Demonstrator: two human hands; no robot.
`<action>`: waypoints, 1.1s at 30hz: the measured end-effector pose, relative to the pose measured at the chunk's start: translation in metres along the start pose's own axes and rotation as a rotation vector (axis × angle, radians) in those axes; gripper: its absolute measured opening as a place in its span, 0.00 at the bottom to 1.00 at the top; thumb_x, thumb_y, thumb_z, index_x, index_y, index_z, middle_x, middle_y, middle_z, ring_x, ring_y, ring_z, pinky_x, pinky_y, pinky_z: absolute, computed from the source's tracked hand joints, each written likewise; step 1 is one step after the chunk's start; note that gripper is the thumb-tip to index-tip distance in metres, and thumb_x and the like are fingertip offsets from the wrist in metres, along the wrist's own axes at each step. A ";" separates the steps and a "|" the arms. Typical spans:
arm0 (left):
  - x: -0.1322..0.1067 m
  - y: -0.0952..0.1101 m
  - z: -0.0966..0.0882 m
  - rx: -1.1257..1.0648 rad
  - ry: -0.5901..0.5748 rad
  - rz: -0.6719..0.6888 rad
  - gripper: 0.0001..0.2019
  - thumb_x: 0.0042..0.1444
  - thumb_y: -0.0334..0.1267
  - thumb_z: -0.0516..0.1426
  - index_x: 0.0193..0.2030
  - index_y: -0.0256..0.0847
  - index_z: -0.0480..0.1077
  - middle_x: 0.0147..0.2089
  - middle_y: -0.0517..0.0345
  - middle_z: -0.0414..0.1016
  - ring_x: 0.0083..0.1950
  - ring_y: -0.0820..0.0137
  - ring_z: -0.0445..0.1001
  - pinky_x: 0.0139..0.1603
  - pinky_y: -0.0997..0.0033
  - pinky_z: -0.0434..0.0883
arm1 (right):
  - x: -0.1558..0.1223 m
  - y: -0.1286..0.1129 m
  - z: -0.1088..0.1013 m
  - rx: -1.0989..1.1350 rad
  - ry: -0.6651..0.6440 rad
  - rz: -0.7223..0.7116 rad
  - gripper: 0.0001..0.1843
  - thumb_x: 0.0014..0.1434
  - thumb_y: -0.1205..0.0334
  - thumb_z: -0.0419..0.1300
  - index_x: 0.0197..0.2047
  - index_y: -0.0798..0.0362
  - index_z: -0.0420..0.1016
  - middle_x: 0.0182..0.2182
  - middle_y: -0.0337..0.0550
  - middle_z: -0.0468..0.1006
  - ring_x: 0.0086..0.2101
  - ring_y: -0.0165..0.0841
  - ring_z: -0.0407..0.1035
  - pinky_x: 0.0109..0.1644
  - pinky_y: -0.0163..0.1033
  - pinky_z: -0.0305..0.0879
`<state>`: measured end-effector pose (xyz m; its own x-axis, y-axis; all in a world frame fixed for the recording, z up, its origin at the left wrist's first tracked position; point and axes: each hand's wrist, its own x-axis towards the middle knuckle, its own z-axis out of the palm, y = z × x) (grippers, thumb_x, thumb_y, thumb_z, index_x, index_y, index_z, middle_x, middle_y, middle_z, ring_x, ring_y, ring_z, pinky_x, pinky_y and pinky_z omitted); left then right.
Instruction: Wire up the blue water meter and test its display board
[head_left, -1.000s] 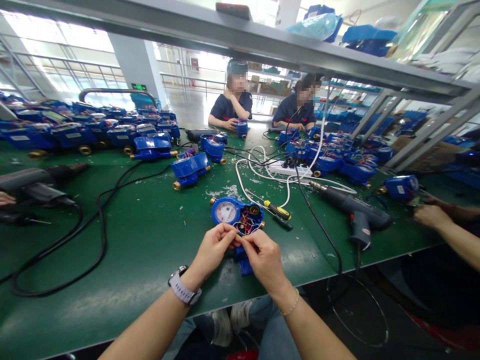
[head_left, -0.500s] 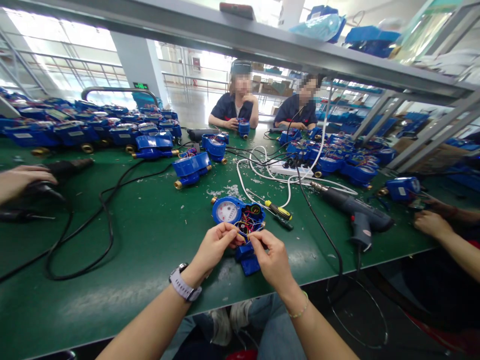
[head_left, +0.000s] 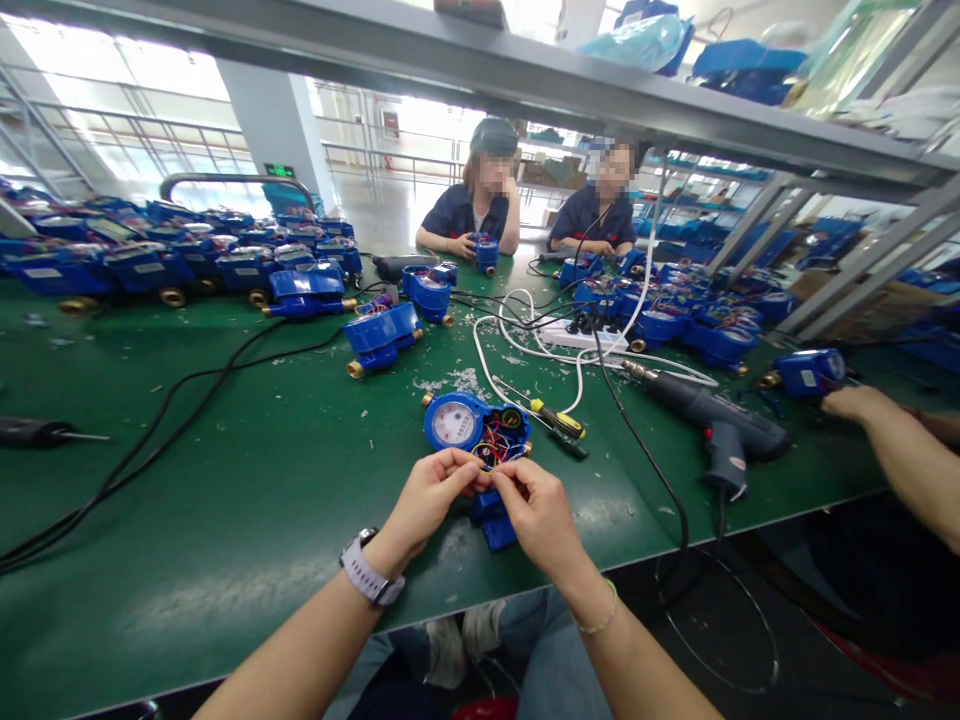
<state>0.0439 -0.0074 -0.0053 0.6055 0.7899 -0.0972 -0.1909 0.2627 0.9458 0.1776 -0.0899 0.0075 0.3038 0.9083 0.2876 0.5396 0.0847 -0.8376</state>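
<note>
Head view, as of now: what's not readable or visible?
- Wires, head view: some ends hidden by left hand and right hand.
- Dial, head view: digits too small.
- Black tool, head view: rear cut off by left edge.
- Dark thing on shelf, head view: top cut off by upper edge.

Factory workshop: green bench [head_left: 262,480], heat gun [head_left: 701,410], massed blue meters [head_left: 244,272].

No text is legible: markings on the water-meter dial [head_left: 454,424] and the green sign [head_left: 279,170] by the pillar [head_left: 271,115] are too small.
</note>
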 end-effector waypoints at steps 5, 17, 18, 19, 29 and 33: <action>0.001 0.000 -0.001 -0.057 -0.012 -0.051 0.16 0.49 0.47 0.66 0.34 0.34 0.74 0.32 0.55 0.80 0.32 0.74 0.76 0.37 0.76 0.70 | 0.000 0.000 0.000 0.047 -0.015 0.040 0.12 0.64 0.60 0.53 0.31 0.54 0.72 0.29 0.41 0.74 0.30 0.32 0.68 0.33 0.34 0.61; 0.001 -0.001 -0.002 -0.020 0.012 -0.037 0.15 0.47 0.45 0.67 0.29 0.33 0.75 0.28 0.58 0.76 0.29 0.77 0.70 0.33 0.79 0.67 | -0.002 -0.008 0.002 0.000 0.003 -0.006 0.07 0.59 0.60 0.60 0.34 0.54 0.75 0.27 0.38 0.70 0.25 0.28 0.63 0.29 0.34 0.59; 0.001 -0.001 -0.002 -0.017 0.012 -0.034 0.14 0.47 0.45 0.67 0.29 0.33 0.75 0.27 0.59 0.75 0.28 0.77 0.69 0.32 0.79 0.66 | -0.002 -0.009 0.002 -0.005 0.013 -0.020 0.07 0.60 0.61 0.59 0.32 0.54 0.75 0.27 0.38 0.71 0.25 0.28 0.64 0.29 0.34 0.58; 0.001 -0.001 -0.001 -0.021 0.011 -0.031 0.14 0.47 0.45 0.67 0.29 0.34 0.74 0.27 0.60 0.75 0.28 0.77 0.69 0.31 0.79 0.66 | -0.001 -0.009 0.003 -0.005 0.020 -0.030 0.08 0.60 0.61 0.58 0.31 0.54 0.74 0.27 0.39 0.71 0.26 0.28 0.64 0.30 0.34 0.58; -0.002 0.001 0.005 0.075 -0.076 0.109 0.14 0.48 0.44 0.65 0.33 0.35 0.71 0.31 0.58 0.74 0.32 0.73 0.70 0.37 0.73 0.68 | 0.003 -0.008 -0.001 0.095 0.007 0.050 0.11 0.62 0.57 0.54 0.33 0.54 0.72 0.29 0.42 0.73 0.28 0.31 0.66 0.31 0.34 0.60; -0.006 0.000 0.005 0.321 -0.120 0.186 0.10 0.52 0.40 0.62 0.37 0.36 0.73 0.34 0.56 0.75 0.34 0.70 0.70 0.38 0.71 0.67 | -0.007 -0.004 -0.011 0.094 0.030 0.066 0.14 0.65 0.56 0.50 0.37 0.54 0.72 0.27 0.40 0.71 0.26 0.31 0.64 0.28 0.33 0.58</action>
<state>0.0440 -0.0147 -0.0029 0.6729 0.7323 0.1042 -0.0661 -0.0808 0.9945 0.1824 -0.1009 0.0139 0.3605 0.9005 0.2432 0.4421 0.0646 -0.8946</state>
